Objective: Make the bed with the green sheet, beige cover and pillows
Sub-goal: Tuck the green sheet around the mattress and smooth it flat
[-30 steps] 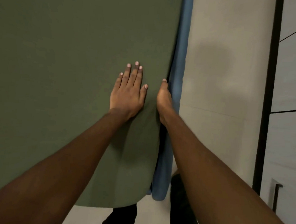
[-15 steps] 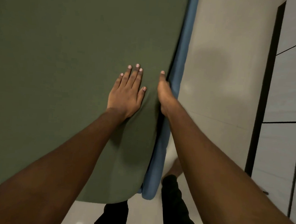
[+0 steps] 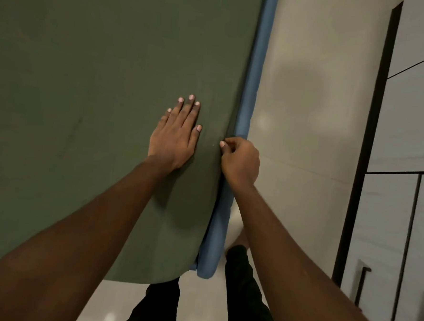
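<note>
The right grip, flat along the edge a moment ago, now curls and seems to pinch the sheet against the blue bed rim. The left grip lies flat, released, pinning the sheet smooth; tucking looks underway.

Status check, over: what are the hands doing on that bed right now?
Left hand flat on green sheet. Right hand pinching sheet's edge beside blue padding. Nothing in the way.
</note>
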